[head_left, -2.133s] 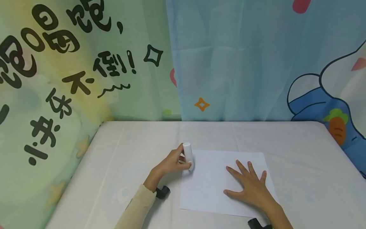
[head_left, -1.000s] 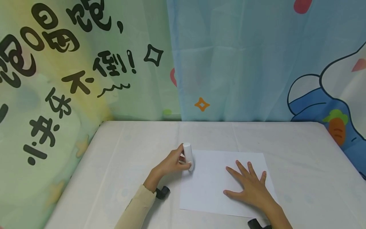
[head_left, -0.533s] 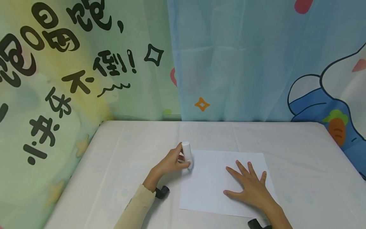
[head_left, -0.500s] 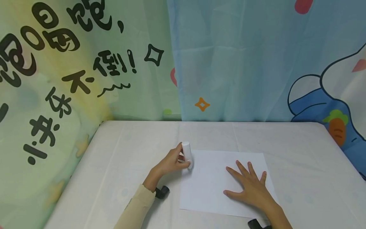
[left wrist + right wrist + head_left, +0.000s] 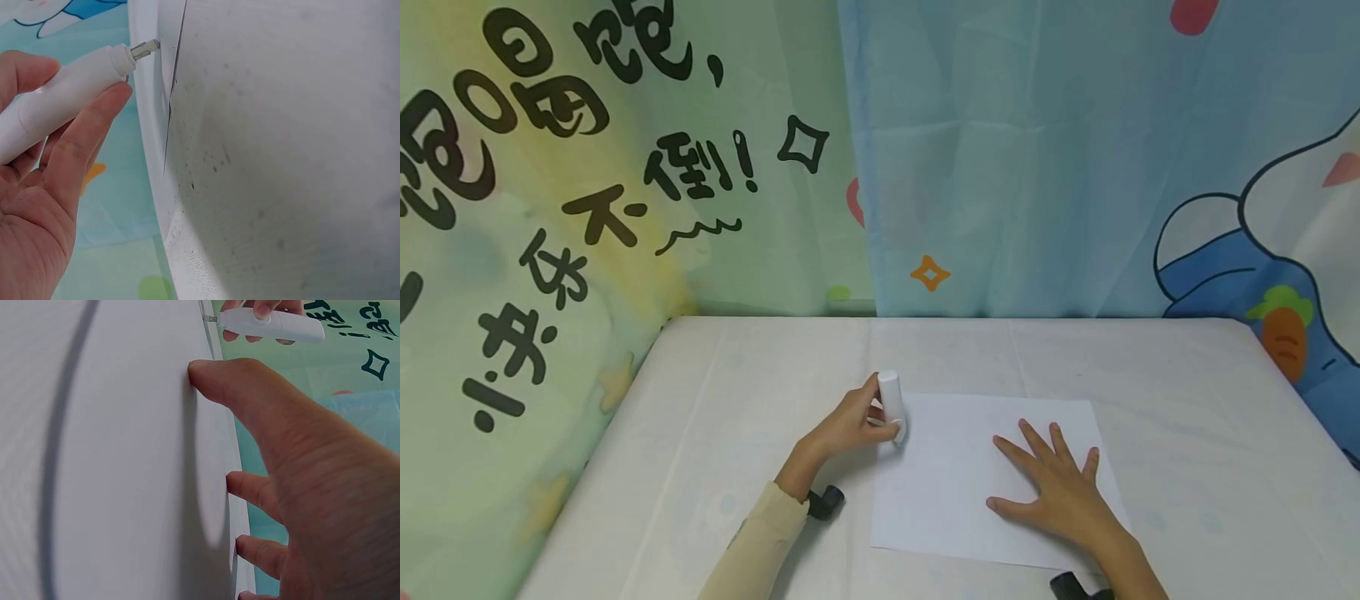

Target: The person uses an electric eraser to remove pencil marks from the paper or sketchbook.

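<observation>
My left hand [image 5: 847, 423] grips a thick white pen-shaped tool [image 5: 891, 404] at the left edge of a blank white sheet of paper [image 5: 951, 479]. In the left wrist view, a slim slotted metal tip sticks out of the tool [image 5: 75, 90], between thumb and fingers [image 5: 94, 115], and points at the sheet's edge. Whether the tip touches the paper I cannot tell. My right hand [image 5: 1060, 492] lies on the sheet's right half with its fingers spread. Up close in the right wrist view, the thumb [image 5: 219, 378] rests on the paper.
The table [image 5: 745, 375] is covered with a white cloth. Printed curtains [image 5: 1037, 167] hang behind it and along its left side. A black wrist camera [image 5: 826, 503] sits by the left wrist, another camera [image 5: 1067, 585] by the right.
My left hand and the white tool have shifted very slightly up and to the left since the earliest frames. The right hand and the sheet have stayed in place.
</observation>
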`<state>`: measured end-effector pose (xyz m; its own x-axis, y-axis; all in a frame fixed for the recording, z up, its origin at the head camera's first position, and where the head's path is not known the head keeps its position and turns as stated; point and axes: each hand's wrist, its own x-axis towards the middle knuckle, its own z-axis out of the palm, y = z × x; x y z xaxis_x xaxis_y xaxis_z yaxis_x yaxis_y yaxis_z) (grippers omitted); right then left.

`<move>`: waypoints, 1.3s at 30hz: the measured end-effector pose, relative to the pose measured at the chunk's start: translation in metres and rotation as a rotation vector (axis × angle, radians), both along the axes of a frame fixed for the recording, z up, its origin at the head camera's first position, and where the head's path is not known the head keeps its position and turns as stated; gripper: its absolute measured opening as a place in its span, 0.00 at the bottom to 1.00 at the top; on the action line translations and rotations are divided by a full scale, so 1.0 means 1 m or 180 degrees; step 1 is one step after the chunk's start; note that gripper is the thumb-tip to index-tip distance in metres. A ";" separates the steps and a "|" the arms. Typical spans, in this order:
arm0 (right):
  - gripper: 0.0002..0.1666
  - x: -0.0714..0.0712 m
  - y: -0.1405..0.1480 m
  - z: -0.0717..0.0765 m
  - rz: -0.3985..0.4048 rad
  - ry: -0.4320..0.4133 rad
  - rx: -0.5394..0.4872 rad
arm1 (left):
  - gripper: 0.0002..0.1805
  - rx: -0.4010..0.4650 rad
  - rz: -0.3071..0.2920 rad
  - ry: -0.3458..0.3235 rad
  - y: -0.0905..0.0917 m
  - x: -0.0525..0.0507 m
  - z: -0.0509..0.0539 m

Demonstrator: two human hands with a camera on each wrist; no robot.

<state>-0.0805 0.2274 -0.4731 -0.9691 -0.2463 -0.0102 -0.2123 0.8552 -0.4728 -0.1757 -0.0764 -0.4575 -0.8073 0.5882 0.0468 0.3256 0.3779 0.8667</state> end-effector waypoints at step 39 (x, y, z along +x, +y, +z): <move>0.49 0.001 -0.001 0.003 -0.0007 0.0026 0.0024 | 0.25 0.0070 -0.0170 0.0010 0.000 0.001 -0.001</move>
